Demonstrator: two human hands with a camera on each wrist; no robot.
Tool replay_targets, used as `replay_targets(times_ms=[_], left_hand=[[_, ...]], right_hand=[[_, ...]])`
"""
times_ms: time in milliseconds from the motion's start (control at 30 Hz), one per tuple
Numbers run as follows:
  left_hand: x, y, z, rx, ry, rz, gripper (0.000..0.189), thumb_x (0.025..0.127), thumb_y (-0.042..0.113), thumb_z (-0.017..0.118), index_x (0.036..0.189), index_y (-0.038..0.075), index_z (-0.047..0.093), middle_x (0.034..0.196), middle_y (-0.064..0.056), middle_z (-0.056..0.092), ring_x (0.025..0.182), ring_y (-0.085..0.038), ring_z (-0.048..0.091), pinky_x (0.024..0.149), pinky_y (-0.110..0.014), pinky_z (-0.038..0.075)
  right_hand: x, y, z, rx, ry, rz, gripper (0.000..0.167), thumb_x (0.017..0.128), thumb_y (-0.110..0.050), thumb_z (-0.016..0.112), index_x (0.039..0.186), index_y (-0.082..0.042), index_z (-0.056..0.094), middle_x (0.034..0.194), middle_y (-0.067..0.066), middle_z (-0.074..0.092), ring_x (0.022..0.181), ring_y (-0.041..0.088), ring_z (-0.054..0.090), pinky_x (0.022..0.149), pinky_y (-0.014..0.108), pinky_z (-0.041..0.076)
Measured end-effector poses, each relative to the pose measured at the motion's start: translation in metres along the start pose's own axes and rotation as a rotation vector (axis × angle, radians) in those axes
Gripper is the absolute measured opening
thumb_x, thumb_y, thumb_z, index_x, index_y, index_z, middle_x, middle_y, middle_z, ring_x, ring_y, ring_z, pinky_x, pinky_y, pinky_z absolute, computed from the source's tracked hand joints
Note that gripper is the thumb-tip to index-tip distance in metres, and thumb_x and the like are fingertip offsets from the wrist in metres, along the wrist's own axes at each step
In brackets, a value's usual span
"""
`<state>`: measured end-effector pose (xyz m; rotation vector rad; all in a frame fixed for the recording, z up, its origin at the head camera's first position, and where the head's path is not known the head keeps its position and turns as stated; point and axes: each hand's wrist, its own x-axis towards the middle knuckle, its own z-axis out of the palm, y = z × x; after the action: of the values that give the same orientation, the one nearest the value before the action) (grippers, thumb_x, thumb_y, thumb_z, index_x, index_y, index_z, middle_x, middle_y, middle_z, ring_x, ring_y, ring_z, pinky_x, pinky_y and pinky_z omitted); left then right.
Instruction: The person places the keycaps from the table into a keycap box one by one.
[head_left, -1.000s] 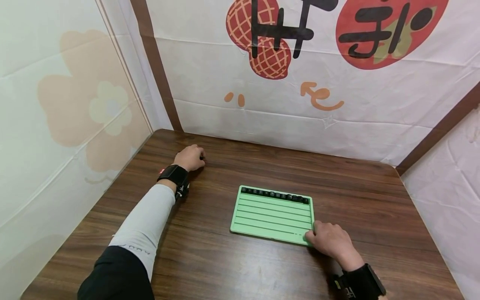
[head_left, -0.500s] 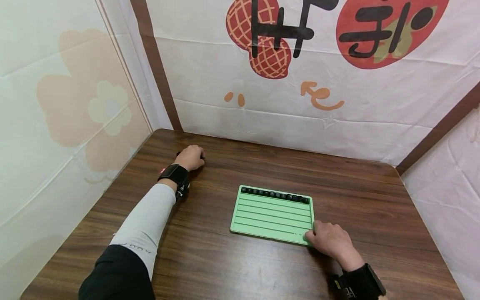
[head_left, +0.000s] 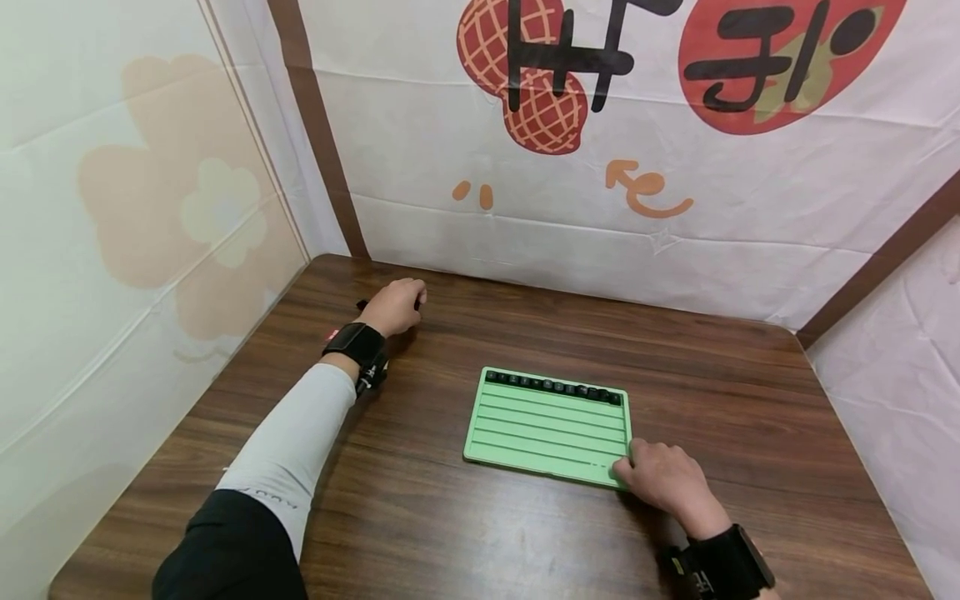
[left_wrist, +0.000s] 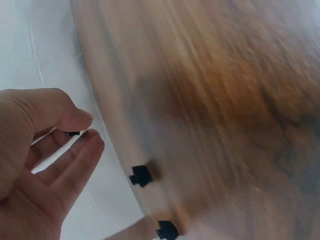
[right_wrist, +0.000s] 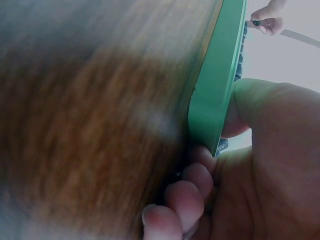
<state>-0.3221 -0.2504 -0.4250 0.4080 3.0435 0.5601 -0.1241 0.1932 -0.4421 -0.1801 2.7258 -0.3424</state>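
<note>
My left hand (head_left: 395,307) is raised over the table's far left part and pinches a small black keycap (left_wrist: 74,133), mostly hidden by the thumb and fingers. Two loose black keycaps (left_wrist: 141,176) lie on the wood near it in the left wrist view. A light green slotted tray (head_left: 551,429) lies mid-table, with a row of black keycaps (head_left: 553,387) along its far edge. My right hand (head_left: 667,482) holds the tray's near right corner, thumb on top and fingers curled at its side.
The brown wood-grain table (head_left: 450,525) has a rounded far left corner. A white printed cloth (head_left: 540,208) hangs behind it, with more cloth at the left and right sides.
My left hand has lifted and moved slightly to the right and away, with the keycap between its fingers. The right hand keeps its hold on the tray.
</note>
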Motion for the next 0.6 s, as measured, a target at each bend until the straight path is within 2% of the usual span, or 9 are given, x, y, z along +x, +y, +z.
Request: replay_targets(times_ms=[300,433,600], left_hand=[[0.0,0.021,-0.004,-0.046,-0.017,0.137,0.022,0.093,-0.008,0.063,0.114,0.0,0.065,0.108,-0.012,0.062,0.101,-0.027,0.058,0.088,-0.041,0.05],[-0.001,0.028,-0.003,-0.061,-0.009,0.178,0.023,0.093,-0.009,0.064,0.114,0.0,0.066,0.11,-0.011,0.061,0.103,-0.025,0.058,0.09,-0.039,0.05],[-0.007,0.04,-0.003,-0.078,-0.017,0.215,0.022,0.095,-0.001,0.067,0.116,0.002,0.069,0.111,-0.009,0.061,0.102,-0.024,0.06,0.089,-0.039,0.052]], right_hand=[[0.0,0.0,-0.001,-0.004,0.005,-0.004,0.023,0.093,-0.026,0.051,0.076,-0.011,0.045,0.068,0.002,0.03,0.062,0.02,0.036,0.06,0.037,0.023],[0.0,0.0,-0.001,-0.01,0.002,-0.002,0.023,0.092,-0.026,0.05,0.077,-0.011,0.045,0.068,0.002,0.03,0.062,0.021,0.036,0.06,0.037,0.023],[0.0,-0.001,-0.001,-0.013,0.0,-0.002,0.023,0.093,-0.026,0.051,0.077,-0.011,0.045,0.068,0.003,0.031,0.062,0.021,0.036,0.061,0.037,0.024]])
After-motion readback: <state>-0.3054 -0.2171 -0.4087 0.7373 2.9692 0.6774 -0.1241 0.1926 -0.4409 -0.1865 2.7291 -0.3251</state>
